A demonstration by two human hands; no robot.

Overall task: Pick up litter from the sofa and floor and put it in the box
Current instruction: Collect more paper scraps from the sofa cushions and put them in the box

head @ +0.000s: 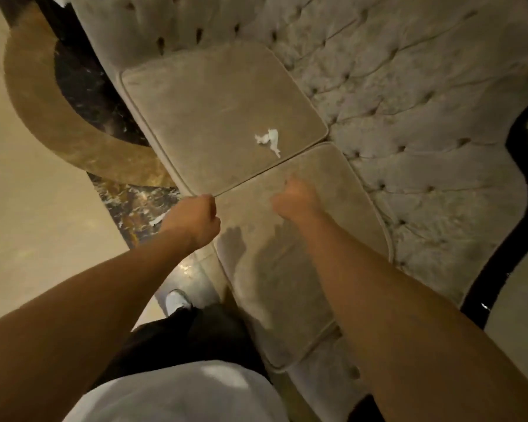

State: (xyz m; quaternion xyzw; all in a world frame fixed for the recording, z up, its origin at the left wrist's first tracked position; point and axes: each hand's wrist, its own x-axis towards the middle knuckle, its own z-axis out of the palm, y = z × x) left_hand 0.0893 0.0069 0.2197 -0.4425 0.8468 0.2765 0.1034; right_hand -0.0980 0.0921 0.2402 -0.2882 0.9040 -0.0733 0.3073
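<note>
A crumpled white scrap of paper (269, 141) lies on the farther seat cushion (214, 117) of a beige tufted sofa (409, 117). My right hand (296, 198) hovers over the nearer cushion (317, 269), a short way below the scrap, fingers curled in with nothing visible in them. My left hand (195, 222) is a closed fist at the sofa's front edge, where the two cushions meet; nothing shows in it. A small white sliver (158, 220) lies on the dark marble floor just left of that hand. No box is in view.
Left of the sofa the floor has a dark marble band (128, 208), a gold curved inlay (43, 123) and pale tiles (28, 223). My white shoe (177, 300) and dark trousers stand against the sofa front. A black curved sofa frame (506, 254) runs down the right.
</note>
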